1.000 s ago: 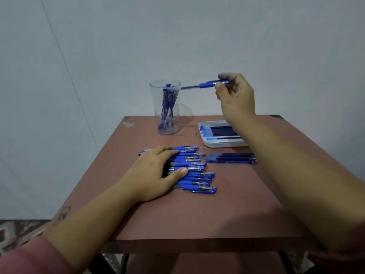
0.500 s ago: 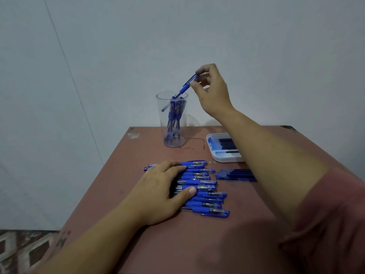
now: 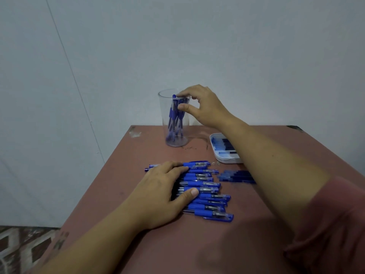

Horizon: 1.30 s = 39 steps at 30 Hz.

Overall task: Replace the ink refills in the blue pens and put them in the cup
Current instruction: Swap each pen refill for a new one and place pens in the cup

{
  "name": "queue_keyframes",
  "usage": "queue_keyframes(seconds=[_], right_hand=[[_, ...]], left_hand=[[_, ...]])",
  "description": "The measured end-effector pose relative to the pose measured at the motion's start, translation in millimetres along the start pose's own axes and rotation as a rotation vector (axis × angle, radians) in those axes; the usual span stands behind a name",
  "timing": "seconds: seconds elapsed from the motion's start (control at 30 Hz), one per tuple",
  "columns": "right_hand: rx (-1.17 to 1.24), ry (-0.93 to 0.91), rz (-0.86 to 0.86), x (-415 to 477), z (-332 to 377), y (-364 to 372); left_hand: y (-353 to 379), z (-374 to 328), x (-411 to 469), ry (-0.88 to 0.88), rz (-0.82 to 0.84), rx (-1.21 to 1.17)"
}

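Note:
A clear plastic cup [image 3: 163,117] stands at the back of the table with several blue pens [image 3: 172,115] upright inside. My right hand [image 3: 205,105] hovers at the cup's rim. Its index fingertip touches the top of one pen [image 3: 174,96] that stands in the cup, while the thumb is apart, in front of the cup wall. My left hand [image 3: 164,192] rests flat on the left end of a row of several blue pens [image 3: 207,204] lying on the table.
The brown table [image 3: 197,244] has its left edge close to the pens and its far edge behind the cup. A white tray [image 3: 223,158] with dark refills sits right of the cup, partly under my right forearm. Loose blue refills [image 3: 237,177] lie in front of it.
My right hand brought the pen from above the cup down into it, and the pen now stands inside among the others. The left hand stayed on the pen row.

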State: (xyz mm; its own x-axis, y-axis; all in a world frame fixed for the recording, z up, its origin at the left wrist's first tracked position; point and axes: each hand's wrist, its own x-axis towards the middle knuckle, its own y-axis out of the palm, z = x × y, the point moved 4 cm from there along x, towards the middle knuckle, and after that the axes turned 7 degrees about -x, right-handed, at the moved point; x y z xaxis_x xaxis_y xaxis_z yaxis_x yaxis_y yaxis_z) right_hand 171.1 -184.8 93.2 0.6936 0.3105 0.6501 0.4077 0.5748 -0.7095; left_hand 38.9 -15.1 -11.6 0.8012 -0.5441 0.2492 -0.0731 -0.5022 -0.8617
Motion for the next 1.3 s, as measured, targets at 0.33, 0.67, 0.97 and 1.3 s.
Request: queue_keyframes(seconds=[0.33, 0.67, 0.97, 1.3], right_hand=[[0.035, 0.05, -0.029, -5.4, 2.8, -5.6], [-0.14, 0.098, 0.3, -95.0, 12.1, -36.0], [-0.255, 0.103, 0.462, -122.7, 11.1, -9.9], [-0.296, 0.117, 0.44, -120.7, 9.4, -5.1]], left_hand=[[0.0, 0.3, -0.1, -0.005, 0.011, -0.003], [0.5, -0.6, -0.5, -0.005, 0.011, 0.014], [1.0, -2.7, -2.7, -0.01, -0.001, 0.047], [0.3, -3.4, -1.8, 0.005, -0.021, 0.043]])
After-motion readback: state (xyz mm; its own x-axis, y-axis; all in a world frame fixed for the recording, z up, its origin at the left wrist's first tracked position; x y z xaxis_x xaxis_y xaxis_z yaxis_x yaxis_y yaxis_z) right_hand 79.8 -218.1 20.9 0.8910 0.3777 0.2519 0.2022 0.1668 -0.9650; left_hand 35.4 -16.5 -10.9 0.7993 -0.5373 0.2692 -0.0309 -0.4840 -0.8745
